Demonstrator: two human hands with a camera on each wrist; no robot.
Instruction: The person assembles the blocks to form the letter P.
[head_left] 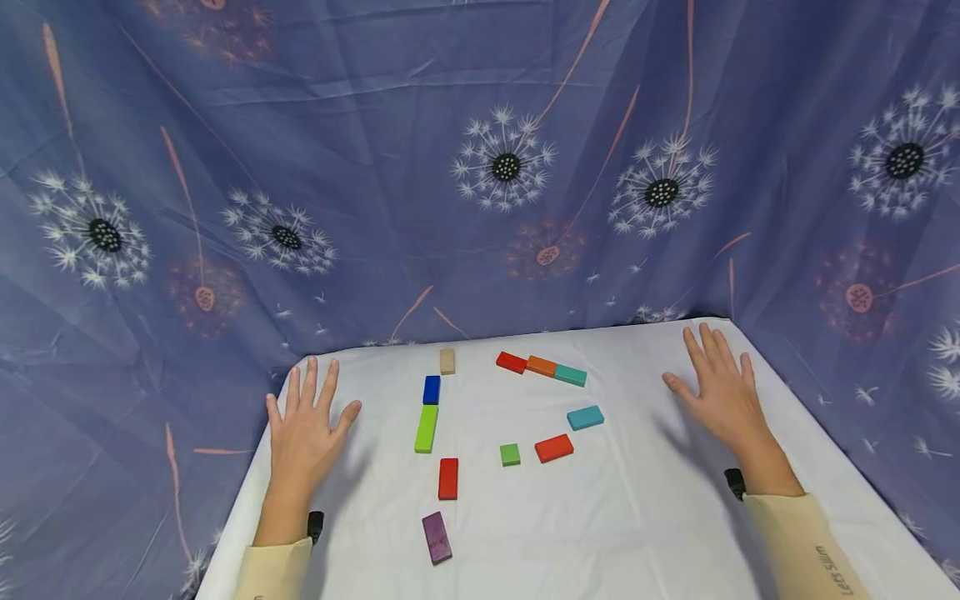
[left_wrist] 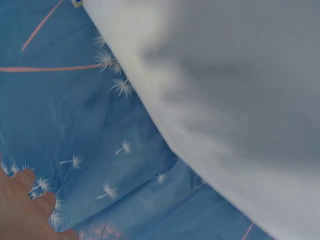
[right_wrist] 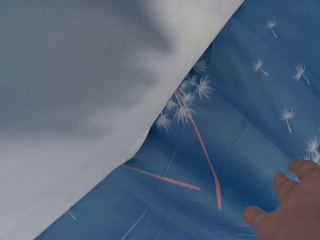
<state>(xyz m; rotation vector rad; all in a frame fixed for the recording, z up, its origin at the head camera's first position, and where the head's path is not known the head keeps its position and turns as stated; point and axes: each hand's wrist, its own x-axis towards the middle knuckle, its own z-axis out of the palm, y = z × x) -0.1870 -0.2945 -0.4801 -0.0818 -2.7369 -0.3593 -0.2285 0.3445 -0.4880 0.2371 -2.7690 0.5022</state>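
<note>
My left hand (head_left: 306, 437) is spread above the left side of the table, fingers straight and holding nothing. Over the right side hovers my right hand (head_left: 722, 392), also spread and bare. Between them lie flat coloured blocks. A blue block (head_left: 432, 390) touches a lime block (head_left: 426, 429), nearest my left hand. Below these are a red block (head_left: 447, 479) and a purple block (head_left: 437, 538). At the back, a red block (head_left: 512, 362), an orange block (head_left: 542, 367) and a turquoise block (head_left: 571, 375) form a row. A teal block (head_left: 585, 417) is nearest my right hand.
A small beige block (head_left: 447, 361) sits near the back edge. A green block (head_left: 510, 454) and another red block (head_left: 554, 448) lie mid-table. The white cloth-covered table (head_left: 637, 517) is bordered by a blue dandelion-print curtain (head_left: 390, 167).
</note>
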